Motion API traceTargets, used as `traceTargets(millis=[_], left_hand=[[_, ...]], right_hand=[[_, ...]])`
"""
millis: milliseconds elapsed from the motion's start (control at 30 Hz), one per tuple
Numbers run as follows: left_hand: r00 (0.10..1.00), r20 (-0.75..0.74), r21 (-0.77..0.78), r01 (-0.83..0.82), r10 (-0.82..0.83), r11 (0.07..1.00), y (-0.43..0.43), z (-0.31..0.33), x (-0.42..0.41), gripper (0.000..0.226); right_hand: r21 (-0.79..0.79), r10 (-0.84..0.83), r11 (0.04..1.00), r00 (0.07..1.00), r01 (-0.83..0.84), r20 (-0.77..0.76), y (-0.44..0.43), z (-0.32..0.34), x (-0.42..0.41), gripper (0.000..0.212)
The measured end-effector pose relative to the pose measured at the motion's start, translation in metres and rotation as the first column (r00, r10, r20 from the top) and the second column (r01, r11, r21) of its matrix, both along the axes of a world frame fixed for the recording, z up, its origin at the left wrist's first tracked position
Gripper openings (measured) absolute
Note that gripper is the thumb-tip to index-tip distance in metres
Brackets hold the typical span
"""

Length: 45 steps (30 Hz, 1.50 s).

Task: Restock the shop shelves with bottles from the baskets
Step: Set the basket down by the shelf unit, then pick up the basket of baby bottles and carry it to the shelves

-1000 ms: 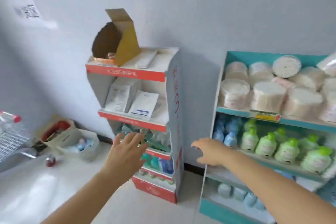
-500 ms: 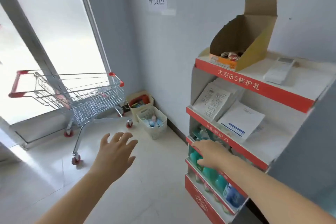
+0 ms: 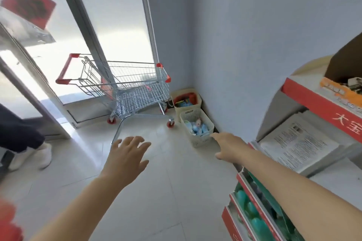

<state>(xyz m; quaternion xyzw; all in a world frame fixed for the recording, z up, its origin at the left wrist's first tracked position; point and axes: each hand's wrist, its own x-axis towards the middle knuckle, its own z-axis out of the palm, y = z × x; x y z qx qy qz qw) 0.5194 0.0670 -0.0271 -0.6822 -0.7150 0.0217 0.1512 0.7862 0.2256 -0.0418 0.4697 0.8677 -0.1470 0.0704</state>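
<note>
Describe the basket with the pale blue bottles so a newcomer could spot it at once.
Look in the corner beside the wire shopping cart, where two lattice baskets stand. It is the nearer, white basket, in front of the beige basket with red items; it alone holds pale blue bottles.

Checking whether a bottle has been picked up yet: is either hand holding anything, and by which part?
Nothing is held. The left hand is open with fingers spread, the right hand reaches empty toward the white basket.

Both hands (image 3: 127, 154) empty, outstretched toward baskets (image 3: 196, 127) beside cart (image 3: 125, 88).
</note>
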Motion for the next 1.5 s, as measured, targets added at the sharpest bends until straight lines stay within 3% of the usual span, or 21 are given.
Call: traceTargets(millis=[300,633,1000,1133,1267,1500], left_hand=[[0.982,0.090,-0.123,-0.155,0.166,0.980,0.094,-0.028,-0.130,0.049],[0.990,0.132,-0.158,0.071,-0.050,0.985,0.287,-0.008,-0.261,0.062],[0.970,0.142,-0.157,0.218,-0.196,0.963,0.473,-0.042,-0.315,0.058],[0.972,0.089,-0.208,0.232,-0.218,0.950,0.547,-0.055,-0.324,0.056],[0.960,0.022,-0.189,0.277,-0.278,0.942,0.614,-0.052,-0.325,0.057],[0.907,0.068,-0.193,0.420,-0.415,0.887,0.720,-0.062,-0.320,0.056]], right_hand=[[-0.035,-0.028,0.999,0.998,0.030,0.053,0.111,-0.031,-0.104,0.065],[-0.117,-0.293,0.949,0.956,0.293,0.018,0.233,-0.040,-0.201,0.052],[-0.167,-0.354,0.919,0.934,0.356,0.041,0.396,-0.084,-0.260,0.044],[-0.197,-0.366,0.910,0.930,0.366,0.036,0.468,-0.095,-0.275,0.064],[-0.209,-0.375,0.903,0.926,0.374,0.036,0.531,-0.094,-0.283,0.060],[-0.247,-0.477,0.853,0.879,0.460,-0.009,0.597,-0.089,-0.287,0.060]])
